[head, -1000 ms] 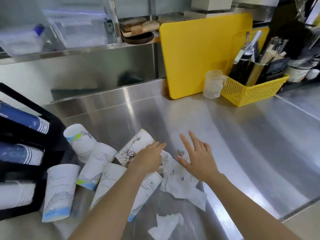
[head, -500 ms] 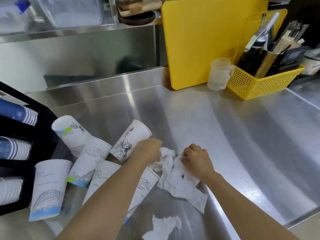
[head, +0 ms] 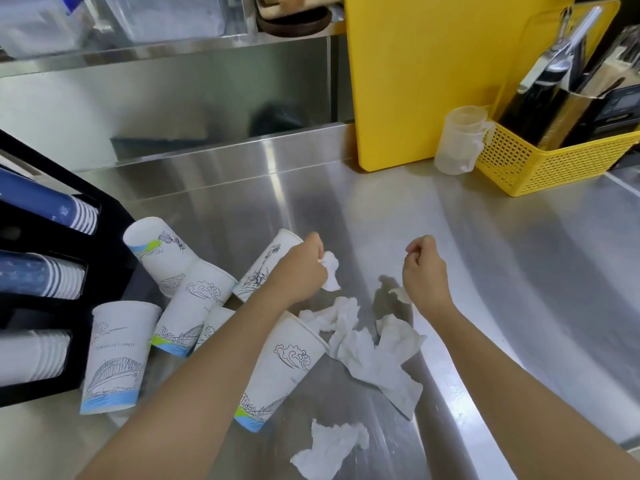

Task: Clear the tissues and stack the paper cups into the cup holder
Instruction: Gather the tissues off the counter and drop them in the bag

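Several white printed paper cups lie tipped on the steel counter, one [head: 284, 368] under my left forearm and one [head: 114, 355] beside the black cup holder [head: 20, 313] at the left, which has blue and white cup stacks in its slots. My left hand [head: 304, 268] is closed on a crumpled white tissue [head: 330, 271], held just above the counter. My right hand [head: 424, 271] is a fist with a small scrap of tissue [head: 398, 294] showing under it. A spread pile of tissues [head: 367, 355] lies between my arms. Another crumpled tissue [head: 329, 448] lies nearer me.
A yellow cutting board [head: 433, 74] leans on the back wall. Beside it stand a clear measuring cup [head: 457, 143] and a yellow basket [head: 554, 161] of utensils. The counter [head: 519, 271] ends at its front edge on the lower right.
Both hands closed on tissues in the pile and have lifted apart; the left now holds a crumpled wad. The view has moved closer to the counter.
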Available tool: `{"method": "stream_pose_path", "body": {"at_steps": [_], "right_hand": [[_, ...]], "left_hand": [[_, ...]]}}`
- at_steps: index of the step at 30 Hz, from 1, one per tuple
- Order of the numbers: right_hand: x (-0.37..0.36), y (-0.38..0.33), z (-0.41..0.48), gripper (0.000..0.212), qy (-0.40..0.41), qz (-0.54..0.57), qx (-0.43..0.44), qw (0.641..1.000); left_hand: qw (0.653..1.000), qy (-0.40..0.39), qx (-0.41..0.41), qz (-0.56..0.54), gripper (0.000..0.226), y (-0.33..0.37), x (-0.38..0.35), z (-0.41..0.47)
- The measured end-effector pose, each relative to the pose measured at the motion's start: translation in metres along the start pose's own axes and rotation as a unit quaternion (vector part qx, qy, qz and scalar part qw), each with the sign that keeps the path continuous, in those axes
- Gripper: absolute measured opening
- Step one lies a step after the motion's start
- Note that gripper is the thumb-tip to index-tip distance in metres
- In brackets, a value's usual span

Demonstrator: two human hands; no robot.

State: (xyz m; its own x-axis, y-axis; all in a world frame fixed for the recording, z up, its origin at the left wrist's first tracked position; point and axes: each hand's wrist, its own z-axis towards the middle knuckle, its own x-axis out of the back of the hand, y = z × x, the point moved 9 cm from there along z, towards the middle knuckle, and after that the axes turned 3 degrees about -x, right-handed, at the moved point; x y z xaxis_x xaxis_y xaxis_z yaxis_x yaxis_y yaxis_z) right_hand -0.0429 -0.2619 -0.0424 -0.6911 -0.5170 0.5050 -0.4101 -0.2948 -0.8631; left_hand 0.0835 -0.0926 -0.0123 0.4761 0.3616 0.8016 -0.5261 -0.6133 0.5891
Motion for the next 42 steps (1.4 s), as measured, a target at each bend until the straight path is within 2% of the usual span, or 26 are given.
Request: {"method": "stream_pose_path", "body": {"at_steps": [1,3,5,7,9,11,13,16,18,20,22,24,25,27,29,30,32,34,37,39,42], "right_hand": [[-0.002,0.0,0.0,0.011,-0.01,0.001,-0.002,1.0],[-0.01,0.003,-0.002,0.004,-0.035,-0.019,-0.008,0.999],[-0.016,0.009,-0.005,0.019,-0.064,-0.038,-0.019,0.997],[-0.024,0.017,-0.009,0.035,-0.114,-0.071,-0.03,0.991],[-0.033,0.025,-0.017,0.048,-0.193,-0.131,-0.039,0.972],[-0.043,0.035,-0.027,0.054,-0.275,-0.213,-0.039,0.937],[-0.048,0.047,-0.038,0.05,-0.327,-0.276,-0.036,0.903],[-0.051,0.064,-0.046,0.032,-0.352,-0.308,-0.037,0.883],[-0.053,0.068,-0.046,0.023,-0.348,-0.319,-0.023,0.881],[-0.053,0.065,-0.042,0.023,-0.327,-0.319,0.004,0.89],[-0.046,0.061,-0.036,0.028,-0.289,-0.276,0.005,0.917],[-0.039,0.062,-0.032,0.034,-0.282,-0.208,-0.029,0.936],[-0.039,0.063,-0.035,0.035,-0.313,-0.19,-0.044,0.93],[-0.042,0.068,-0.045,0.038,-0.413,-0.215,-0.06,0.883],[-0.042,0.072,-0.057,0.042,-0.485,-0.266,-0.058,0.831],[-0.042,0.073,-0.058,0.042,-0.495,-0.281,-0.053,0.821],[-0.041,0.073,-0.056,0.035,-0.474,-0.299,-0.037,0.827],[-0.04,0.074,-0.052,0.026,-0.44,-0.3,-0.024,0.846],[-0.036,0.076,-0.048,0.02,-0.407,-0.288,-0.015,0.867],[-0.03,0.076,-0.043,0.019,-0.377,-0.277,-0.003,0.884],[-0.016,0.071,-0.035,0.018,-0.311,-0.251,0.022,0.916]], "left_hand": [[1.0,-0.026,0.005,-0.001,0.015,0.0,-0.008,0.001],[0.994,-0.1,0.031,0.014,0.039,-0.004,-0.031,0.001],[0.983,-0.159,0.046,0.085,0.065,-0.012,-0.056,0.002],[0.966,-0.197,0.029,0.167,0.077,-0.018,-0.079,0.004],[0.949,-0.238,0.017,0.208,0.071,-0.024,-0.097,0.003],[0.942,-0.255,0.018,0.216,0.057,-0.029,-0.103,0.002],[0.949,-0.25,0.017,0.19,0.039,-0.029,-0.102,0.004],[0.966,-0.211,0.008,0.148,0.022,-0.023,-0.089,0.011],[0.979,-0.169,0.001,0.11,0.014,-0.015,-0.072,0.014],[0.989,-0.13,-0.007,0.07,0.026,-0.002,-0.053,0.014],[0.989,-0.111,-0.049,0.087,0.026,0.018,-0.04,0.01],[0.991,-0.099,-0.074,0.049,0.019,0.03,-0.034,0.003],[0.991,-0.105,-0.077,0.016,0.016,0.034,-0.035,-0.002],[0.982,-0.161,-0.089,0.032,0.008,0.043,-0.047,-0.013],[0.959,-0.246,-0.103,0.095,0.021,0.047,-0.07,-0.027],[0.948,-0.278,-0.105,0.118,0.027,0.048,-0.081,-0.034],[0.936,-0.304,-0.097,0.15,0.044,0.045,-0.099,-0.041],[0.935,-0.299,-0.086,0.171,0.059,0.042,-0.115,-0.048],[0.93,-0.269,-0.102,0.229,0.067,0.045,-0.136,-0.056],[0.92,-0.262,-0.117,0.267,0.061,0.046,-0.149,-0.061],[0.936,-0.255,-0.119,0.212,0.02,0.049,-0.153,-0.063]]}}
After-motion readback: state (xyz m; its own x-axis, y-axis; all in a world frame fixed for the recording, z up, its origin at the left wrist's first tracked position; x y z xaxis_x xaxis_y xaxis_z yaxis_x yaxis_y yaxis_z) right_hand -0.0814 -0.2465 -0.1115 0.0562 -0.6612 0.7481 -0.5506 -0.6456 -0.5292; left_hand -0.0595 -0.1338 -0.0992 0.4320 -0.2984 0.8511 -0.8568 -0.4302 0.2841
